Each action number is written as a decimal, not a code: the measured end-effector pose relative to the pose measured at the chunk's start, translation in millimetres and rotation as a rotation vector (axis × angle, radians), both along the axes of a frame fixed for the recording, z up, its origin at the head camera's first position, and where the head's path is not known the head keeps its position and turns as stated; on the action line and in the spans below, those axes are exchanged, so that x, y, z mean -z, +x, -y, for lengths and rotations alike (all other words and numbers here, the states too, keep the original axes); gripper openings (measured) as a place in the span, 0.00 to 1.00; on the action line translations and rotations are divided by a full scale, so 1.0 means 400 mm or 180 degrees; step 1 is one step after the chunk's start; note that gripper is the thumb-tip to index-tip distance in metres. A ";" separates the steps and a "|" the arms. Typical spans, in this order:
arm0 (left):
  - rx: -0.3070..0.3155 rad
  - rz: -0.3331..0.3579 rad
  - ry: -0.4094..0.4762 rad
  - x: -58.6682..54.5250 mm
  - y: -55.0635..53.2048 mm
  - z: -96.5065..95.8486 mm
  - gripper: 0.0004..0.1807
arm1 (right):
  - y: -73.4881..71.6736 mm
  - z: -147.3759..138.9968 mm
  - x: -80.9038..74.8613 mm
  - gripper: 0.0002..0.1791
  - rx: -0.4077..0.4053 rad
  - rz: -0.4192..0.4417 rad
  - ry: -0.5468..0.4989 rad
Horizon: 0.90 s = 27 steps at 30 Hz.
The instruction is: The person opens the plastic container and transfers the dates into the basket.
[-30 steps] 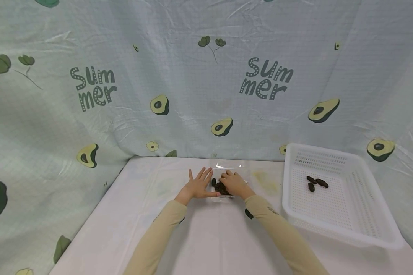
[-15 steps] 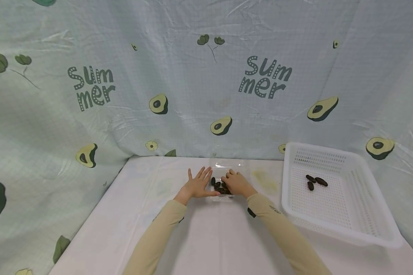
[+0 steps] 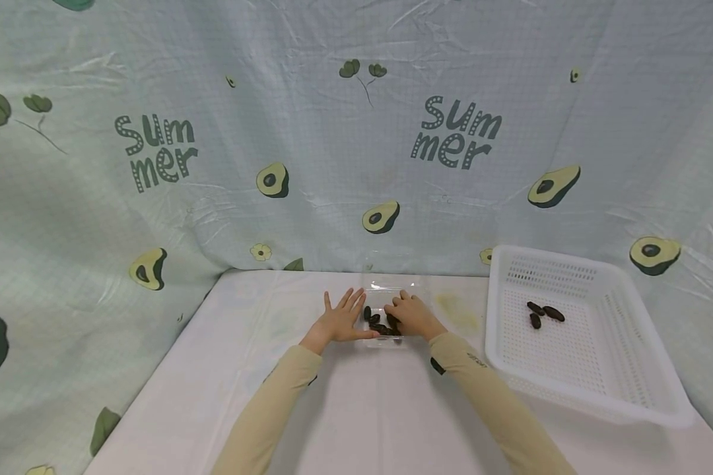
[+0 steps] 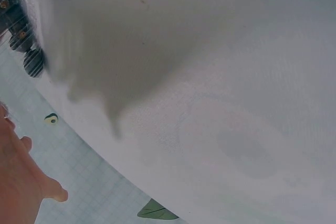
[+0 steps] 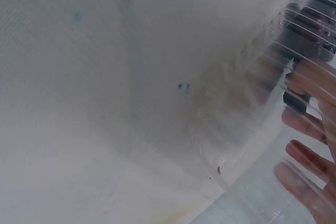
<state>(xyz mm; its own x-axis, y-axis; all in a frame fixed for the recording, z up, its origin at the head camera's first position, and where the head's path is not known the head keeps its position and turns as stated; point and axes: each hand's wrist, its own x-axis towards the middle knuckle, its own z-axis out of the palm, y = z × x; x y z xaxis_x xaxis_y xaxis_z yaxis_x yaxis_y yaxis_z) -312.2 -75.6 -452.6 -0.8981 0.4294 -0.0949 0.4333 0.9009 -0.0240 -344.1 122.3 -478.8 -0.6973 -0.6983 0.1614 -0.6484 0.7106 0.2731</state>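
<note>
A clear plastic clamshell box (image 3: 387,288) stands at the far middle of the table, its lid raised toward the curtain. In its base lie several dark brown, glossy oval pieces (image 3: 375,318), like small dates. My left hand (image 3: 338,323) spreads its fingers along the box's left side, thumb at the front rim. Over the right half of the box, my right hand (image 3: 414,318) bends its fingers down into it. Through the ribbed wall in the right wrist view, a dark oval piece (image 5: 296,100) shows between that hand's fingers.
A white perforated plastic basket (image 3: 490,330) stands at the right of the table, with three dark oval pieces (image 3: 553,313) on its floor. A printed curtain (image 3: 309,132) hangs behind the white-covered table (image 3: 344,422).
My right hand has shifted slightly right within the box, uncovering more of the dark pieces, which lie more spread out. The left hand has stayed in place.
</note>
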 end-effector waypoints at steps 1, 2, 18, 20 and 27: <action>-0.0003 0.0006 0.0003 0.000 -0.001 0.000 0.53 | 0.001 -0.001 -0.003 0.10 -0.0003 0.0010 -0.0008; -0.0006 0.0006 0.0011 0.001 -0.001 -0.001 0.53 | 0.002 -0.001 -0.007 0.10 -0.0004 0.0009 -0.0005; 0.0015 -0.0009 -0.0004 0.004 -0.006 0.002 0.52 | 0.016 -0.010 -0.102 0.09 -0.0349 -0.0187 -0.0026; 0.0016 -0.0013 -0.0003 0.002 -0.006 0.002 0.52 | 0.021 -0.010 -0.118 0.08 -0.0381 -0.0209 -0.0029; 0.0003 0.0035 -0.0038 0.002 -0.005 0.000 0.52 | 0.034 -0.021 -0.163 0.10 -0.0459 -0.0363 -0.0024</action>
<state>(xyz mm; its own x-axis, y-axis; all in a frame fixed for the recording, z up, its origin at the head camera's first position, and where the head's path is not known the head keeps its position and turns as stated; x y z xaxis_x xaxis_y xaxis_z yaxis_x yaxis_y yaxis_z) -314.3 -75.4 -453.4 -0.8966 0.4289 -0.1100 0.4343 0.9003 -0.0300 -330.4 130.7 -413.4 -0.5669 -0.7883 0.2393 -0.7089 0.6147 0.3457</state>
